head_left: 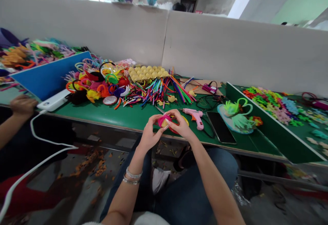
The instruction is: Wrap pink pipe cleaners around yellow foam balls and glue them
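Observation:
My left hand (150, 133) and my right hand (179, 126) meet at the front edge of the green table. Between their fingertips is a small round pink and yellow craft piece (163, 120), its details partly hidden by the fingers. A pointed metal blade (160, 109) sticks out just behind the hands. Yellow and red loops (186, 120) show under and beside my right hand, partly covered by it. To the right lies a pink hot glue gun (196, 116), and beyond it a black phone (221, 127).
Piled pipe cleaners (153, 93) and a yellow egg tray (148, 73) stand behind. Right: a light blue plate (241, 129) with green fuzzy pieces, then a green divider (271, 126). Left: a white power strip (55, 100), a blue divider (55, 74) and another person's hand (23, 106).

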The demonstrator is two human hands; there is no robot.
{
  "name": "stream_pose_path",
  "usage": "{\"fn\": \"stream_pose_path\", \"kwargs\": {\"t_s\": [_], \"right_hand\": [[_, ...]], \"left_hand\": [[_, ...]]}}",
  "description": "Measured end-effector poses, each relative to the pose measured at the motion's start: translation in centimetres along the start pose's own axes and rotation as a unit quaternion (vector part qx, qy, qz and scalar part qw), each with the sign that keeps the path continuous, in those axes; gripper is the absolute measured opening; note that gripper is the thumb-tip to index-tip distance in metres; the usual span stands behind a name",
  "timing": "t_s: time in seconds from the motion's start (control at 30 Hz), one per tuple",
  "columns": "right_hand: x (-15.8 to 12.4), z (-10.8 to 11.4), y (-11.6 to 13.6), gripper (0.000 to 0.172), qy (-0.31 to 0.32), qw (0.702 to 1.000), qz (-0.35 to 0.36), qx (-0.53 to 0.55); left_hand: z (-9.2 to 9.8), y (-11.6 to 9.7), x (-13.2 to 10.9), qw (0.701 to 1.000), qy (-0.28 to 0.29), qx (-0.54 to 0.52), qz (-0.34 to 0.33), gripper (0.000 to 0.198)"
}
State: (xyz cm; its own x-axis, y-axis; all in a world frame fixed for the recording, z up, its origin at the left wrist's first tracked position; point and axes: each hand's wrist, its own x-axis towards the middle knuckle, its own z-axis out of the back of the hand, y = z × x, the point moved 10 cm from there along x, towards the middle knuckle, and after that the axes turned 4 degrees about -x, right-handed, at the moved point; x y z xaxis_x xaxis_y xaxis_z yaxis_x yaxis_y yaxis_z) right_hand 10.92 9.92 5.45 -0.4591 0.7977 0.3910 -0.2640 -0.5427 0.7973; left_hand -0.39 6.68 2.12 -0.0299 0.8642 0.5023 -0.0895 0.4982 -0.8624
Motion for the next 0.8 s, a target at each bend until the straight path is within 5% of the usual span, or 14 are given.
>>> {"fn": "stream_pose_path", "kwargs": {"t_s": [0.27,0.53,0.8], "right_hand": [[0.3,0.3,-1.2,0.032,0.006,0.997,-0.050,0.054],[0.3,0.9,-1.8,0.032,0.000,0.997,-0.074,0.022],[0.4,-0.5,-2.4,0.037,0.019,0.998,-0.063,0.016]], "left_hand": [[1.1,0.6,0.9,0.991,-0.032,-0.096,0.084,0.056],[3.2,4.6,2.4,0.959,-0.088,-0.186,0.193,0.042],[3.2,6.1,3.4,0.934,0.023,-0.199,0.297,0.039]]}}
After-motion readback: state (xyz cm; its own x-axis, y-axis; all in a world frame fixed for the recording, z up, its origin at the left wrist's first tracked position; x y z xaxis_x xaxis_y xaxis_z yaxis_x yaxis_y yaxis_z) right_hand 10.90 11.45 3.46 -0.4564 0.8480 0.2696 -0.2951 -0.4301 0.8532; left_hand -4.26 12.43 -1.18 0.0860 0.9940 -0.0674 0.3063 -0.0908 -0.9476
